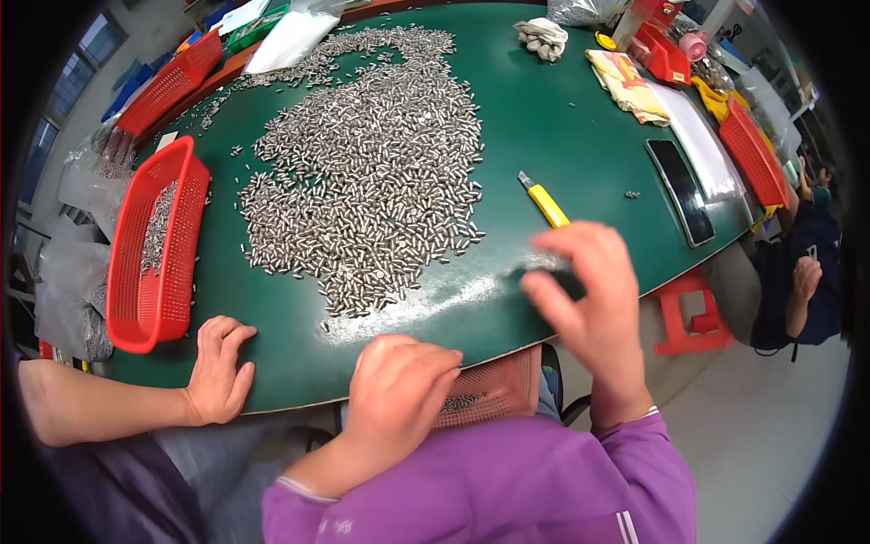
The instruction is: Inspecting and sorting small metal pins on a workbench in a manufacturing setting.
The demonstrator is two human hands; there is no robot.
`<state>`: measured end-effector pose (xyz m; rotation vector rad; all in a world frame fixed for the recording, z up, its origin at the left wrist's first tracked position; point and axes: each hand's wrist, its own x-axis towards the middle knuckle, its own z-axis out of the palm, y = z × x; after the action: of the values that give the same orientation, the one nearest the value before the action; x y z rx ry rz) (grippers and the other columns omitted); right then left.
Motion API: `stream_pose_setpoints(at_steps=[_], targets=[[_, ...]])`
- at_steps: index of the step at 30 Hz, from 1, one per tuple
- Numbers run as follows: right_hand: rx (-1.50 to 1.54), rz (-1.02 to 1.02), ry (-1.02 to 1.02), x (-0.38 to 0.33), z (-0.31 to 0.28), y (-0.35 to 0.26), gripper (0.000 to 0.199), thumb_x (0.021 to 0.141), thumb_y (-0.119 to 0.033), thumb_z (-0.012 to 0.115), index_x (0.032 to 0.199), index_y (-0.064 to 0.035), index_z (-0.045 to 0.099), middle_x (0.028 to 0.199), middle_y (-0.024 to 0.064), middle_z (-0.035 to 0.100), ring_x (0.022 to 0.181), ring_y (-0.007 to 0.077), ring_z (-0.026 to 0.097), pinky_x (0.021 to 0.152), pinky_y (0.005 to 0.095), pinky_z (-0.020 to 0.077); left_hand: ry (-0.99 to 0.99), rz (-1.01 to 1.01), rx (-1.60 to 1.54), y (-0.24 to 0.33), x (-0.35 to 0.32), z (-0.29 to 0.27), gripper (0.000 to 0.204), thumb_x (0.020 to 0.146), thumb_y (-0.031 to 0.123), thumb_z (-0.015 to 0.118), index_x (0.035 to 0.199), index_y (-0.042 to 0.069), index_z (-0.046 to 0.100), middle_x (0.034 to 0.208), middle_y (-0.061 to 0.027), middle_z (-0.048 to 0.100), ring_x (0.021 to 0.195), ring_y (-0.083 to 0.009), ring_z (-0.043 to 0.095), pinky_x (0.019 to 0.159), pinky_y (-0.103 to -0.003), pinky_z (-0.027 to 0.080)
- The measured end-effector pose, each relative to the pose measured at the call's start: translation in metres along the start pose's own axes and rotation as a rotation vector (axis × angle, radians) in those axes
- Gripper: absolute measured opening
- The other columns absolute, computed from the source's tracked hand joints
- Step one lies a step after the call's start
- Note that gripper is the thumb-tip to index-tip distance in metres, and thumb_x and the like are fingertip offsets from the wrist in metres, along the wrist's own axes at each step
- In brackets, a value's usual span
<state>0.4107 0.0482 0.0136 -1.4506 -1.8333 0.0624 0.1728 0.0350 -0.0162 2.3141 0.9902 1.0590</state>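
A broad pile of small silvery metal pins [372, 172] is spread over the green table [517, 118]. At the table's near edge, my left hand [394, 390] is closed, fingers curled together; what they hold, if anything, is hidden. Beside and partly under it, a pinkish basket [507, 381] with some pins sits below the edge. My right hand [594, 295] is raised over the near right of the table, slightly blurred, thumb and fingers apart, open. A small grey blur lies by its fingertips, too smeared to name. Just beyond is a yellow utility knife [548, 205], blade out.
Another person's hand [222, 372] rests on the table at left, near a red basket [149, 313] holding pins. At right lie a phone [680, 192], plastic sheets and a patterned cloth [625, 83]. White gloves [542, 38] lie at the back. A red stool [693, 313] stands at right.
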Motion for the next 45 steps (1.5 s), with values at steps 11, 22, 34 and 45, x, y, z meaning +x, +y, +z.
stream_pose_setpoints(at_steps=[11, 22, 34, 45], targets=[[-0.256, 0.226, 0.027, -0.011, -0.001, 0.044, 0.026, 0.088, -0.013, 0.072, 0.111, -0.0030, 0.068, 0.101, 0.0126, 0.063, 0.093, 0.0315, 0.062, 0.081, 0.0401, 0.0519, -0.042, 0.046, 0.119, 0.003, 0.017, 0.013, 0.022, 0.073, -0.003, 0.077, 0.088, 0.007, 0.067, 0.094, -0.0041, 0.071, 0.084, -0.0263, 0.061, 0.076, -0.037, 0.049], [0.604, 0.420, -0.534, -0.073, -0.040, -0.001, 0.037, 0.099, -0.009, 0.059, 0.135, -0.0037, 0.051, 0.094, 0.0075, 0.067, 0.078, 0.0135, 0.064, 0.070, 0.0277, 0.0509, -0.039, 0.012, 0.185, 0.006, 0.018, 0.011, 0.023, 0.072, -0.005, 0.076, 0.090, 0.006, 0.067, 0.093, -0.0055, 0.069, 0.084, -0.0268, 0.059, 0.076, -0.037, 0.047], [0.502, 0.307, -0.613, -0.089, -0.022, -0.021, 0.063, 0.094, -0.003, 0.059, 0.153, -0.0120, 0.039, 0.116, 0.0217, 0.065, 0.094, 0.0402, 0.067, 0.074, 0.0444, 0.0569, -0.084, -0.009, 0.286, 0.006, 0.021, 0.012, 0.019, 0.075, 0.005, 0.075, 0.092, 0.008, 0.067, 0.104, -0.0055, 0.062, 0.100, -0.0288, 0.056, 0.087, -0.043, 0.043], [0.467, 0.216, -0.541, -0.090, -0.016, -0.024, 0.068, 0.091, 0.001, 0.059, 0.154, -0.0121, 0.039, 0.101, 0.0201, 0.065, 0.087, 0.0381, 0.067, 0.071, 0.0442, 0.0576, -0.060, -0.028, 0.268, 0.007, 0.023, 0.017, 0.017, 0.073, 0.003, 0.074, 0.084, 0.009, 0.062, 0.099, -0.0055, 0.062, 0.099, -0.0292, 0.055, 0.085, -0.043, 0.042]])
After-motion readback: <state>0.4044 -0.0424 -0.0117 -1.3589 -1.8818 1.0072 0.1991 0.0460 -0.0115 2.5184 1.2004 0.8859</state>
